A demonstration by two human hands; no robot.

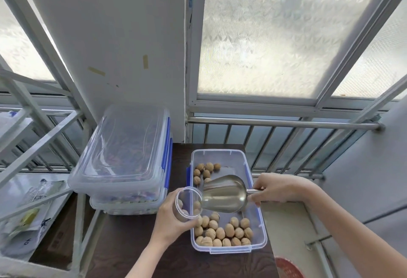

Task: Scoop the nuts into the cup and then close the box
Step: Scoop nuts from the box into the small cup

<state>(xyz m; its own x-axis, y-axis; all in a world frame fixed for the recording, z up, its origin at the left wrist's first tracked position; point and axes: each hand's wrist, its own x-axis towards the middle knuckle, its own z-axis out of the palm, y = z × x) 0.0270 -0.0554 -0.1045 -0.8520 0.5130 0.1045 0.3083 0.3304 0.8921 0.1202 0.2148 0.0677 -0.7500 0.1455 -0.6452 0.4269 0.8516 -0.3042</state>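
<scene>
A clear plastic box (256, 196) stands open on the dark table, with several walnuts (222, 232) in it, most at the near end. My left hand (170, 222) holds a clear cup (187, 204) tilted sideways over the box's left edge; a few nuts show inside it. My right hand (277, 188) grips the handle of a metal scoop (223, 193), tipped with its mouth against the cup's rim. The box's lid is not clearly in view.
Two stacked, closed clear containers (123, 156) with blue clasps sit left of the box. A metal railing (286, 123) and frosted windows run behind. White metal frame bars (39, 145) and plastic bags (28, 218) are at the left.
</scene>
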